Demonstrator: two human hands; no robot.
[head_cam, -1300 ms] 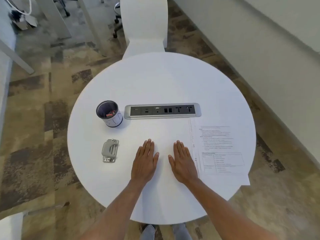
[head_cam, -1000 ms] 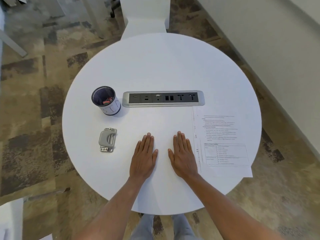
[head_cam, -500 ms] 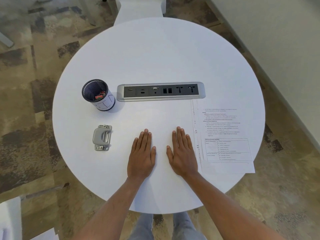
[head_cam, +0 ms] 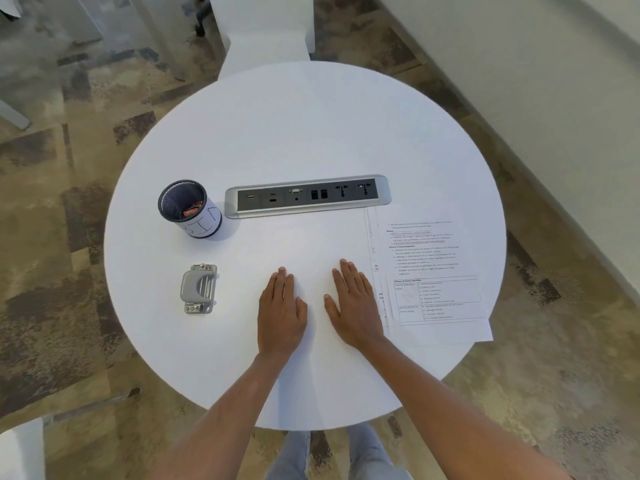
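L hand (head_cam: 281, 315) & R hand (head_cam: 355, 306) lie flat on the surface (head_cam: 311, 133) nr its near edge, palms down, fingers straight, holding nothing. Printed papers (head_cam: 433, 271) sit just beside R hand, by the right edge. Hole punch (head_cam: 198, 288) lies left of L hand, apart; mesh cup (head_cam: 189, 209) & socket strip (head_cam: 307, 196) mid-surface.

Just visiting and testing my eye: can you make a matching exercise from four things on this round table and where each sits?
Things: 1 hole punch; 2 mesh cup; 3 printed sheets; 4 socket strip.
Places: A table centre; B beside right hand; C left of left hand; D by strip's left end.
Pairs: 1-C, 2-D, 3-B, 4-A.
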